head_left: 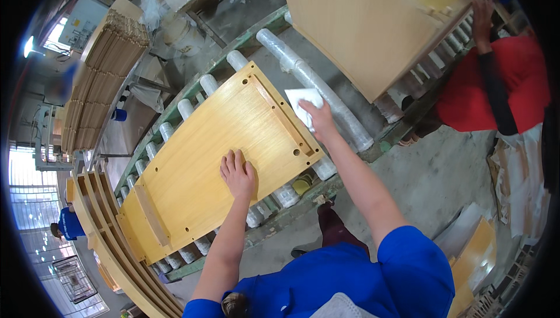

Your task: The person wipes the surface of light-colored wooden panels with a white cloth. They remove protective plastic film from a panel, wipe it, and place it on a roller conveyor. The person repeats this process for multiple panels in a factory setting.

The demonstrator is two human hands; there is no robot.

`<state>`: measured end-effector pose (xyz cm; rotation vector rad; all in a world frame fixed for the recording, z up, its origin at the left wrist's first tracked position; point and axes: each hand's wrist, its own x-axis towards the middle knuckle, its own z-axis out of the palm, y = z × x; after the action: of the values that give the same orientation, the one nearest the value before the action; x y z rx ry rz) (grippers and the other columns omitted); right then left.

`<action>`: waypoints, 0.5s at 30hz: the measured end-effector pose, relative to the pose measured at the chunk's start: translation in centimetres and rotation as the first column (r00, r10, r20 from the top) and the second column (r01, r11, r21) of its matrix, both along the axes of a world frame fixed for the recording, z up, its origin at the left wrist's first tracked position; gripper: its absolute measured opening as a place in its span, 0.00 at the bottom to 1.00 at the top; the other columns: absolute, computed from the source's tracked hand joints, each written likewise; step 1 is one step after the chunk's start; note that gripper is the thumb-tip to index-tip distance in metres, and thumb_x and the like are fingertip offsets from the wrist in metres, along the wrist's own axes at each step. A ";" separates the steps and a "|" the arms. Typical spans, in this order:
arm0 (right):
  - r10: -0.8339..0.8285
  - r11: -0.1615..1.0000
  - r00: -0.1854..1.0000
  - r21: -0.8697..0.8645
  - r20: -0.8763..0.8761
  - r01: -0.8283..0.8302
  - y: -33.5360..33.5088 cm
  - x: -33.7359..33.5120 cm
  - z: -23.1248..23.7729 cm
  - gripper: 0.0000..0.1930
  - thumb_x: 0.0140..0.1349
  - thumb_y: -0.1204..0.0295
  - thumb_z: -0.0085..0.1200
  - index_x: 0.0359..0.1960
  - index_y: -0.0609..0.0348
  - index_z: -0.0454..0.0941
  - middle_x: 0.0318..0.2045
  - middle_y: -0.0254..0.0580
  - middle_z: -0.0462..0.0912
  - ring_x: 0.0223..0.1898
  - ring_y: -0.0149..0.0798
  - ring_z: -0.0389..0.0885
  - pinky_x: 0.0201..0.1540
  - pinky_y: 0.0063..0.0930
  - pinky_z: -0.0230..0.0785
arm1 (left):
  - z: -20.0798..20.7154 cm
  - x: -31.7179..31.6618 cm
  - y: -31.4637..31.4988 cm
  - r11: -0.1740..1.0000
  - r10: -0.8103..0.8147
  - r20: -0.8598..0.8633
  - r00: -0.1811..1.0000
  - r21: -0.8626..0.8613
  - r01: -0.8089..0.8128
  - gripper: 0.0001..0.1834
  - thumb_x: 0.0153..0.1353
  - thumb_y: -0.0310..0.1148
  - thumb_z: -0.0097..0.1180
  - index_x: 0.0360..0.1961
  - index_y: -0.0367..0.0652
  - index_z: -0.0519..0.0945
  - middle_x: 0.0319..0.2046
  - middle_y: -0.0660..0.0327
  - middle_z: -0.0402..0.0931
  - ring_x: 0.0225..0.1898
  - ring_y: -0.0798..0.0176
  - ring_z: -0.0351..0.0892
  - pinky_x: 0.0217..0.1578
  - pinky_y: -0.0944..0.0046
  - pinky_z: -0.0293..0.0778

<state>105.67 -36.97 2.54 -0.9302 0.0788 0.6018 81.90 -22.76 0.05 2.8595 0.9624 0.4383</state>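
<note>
fingers (231, 161) of the left hand (238, 174) lie open on the yellow board (201, 154), maybe to stop it sliding. the right hand (319, 118) grips a white cloth (296, 97) by the board's end. under the board sit rollers (315, 84), likely so it moves easily. past them, a co-worker's hand (482, 14) touches a big tilted panel (361, 20).

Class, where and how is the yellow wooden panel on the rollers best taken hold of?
The yellow wooden panel is probably best gripped by its long near edge, coming from the near side and below: it lies flat across the rollers, and gaps between them seem to leave room underneath.
</note>
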 end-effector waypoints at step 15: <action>0.262 0.813 0.663 -0.531 0.701 0.240 12.9 7.3 -2.7 0.20 0.49 0.66 0.63 0.43 0.59 0.75 0.39 0.48 0.79 0.42 0.50 0.78 0.44 0.37 0.71 | 0.2 0.7 1.0 1.000 -0.003 -0.061 0.998 -0.022 0.002 0.24 0.56 0.36 0.49 0.55 0.45 0.71 0.59 0.51 0.62 0.62 0.44 0.56 0.61 0.45 0.49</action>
<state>113.01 -24.03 -0.21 -1.7485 -0.5365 0.1343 82.61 -21.76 0.28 2.8697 0.9673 0.3397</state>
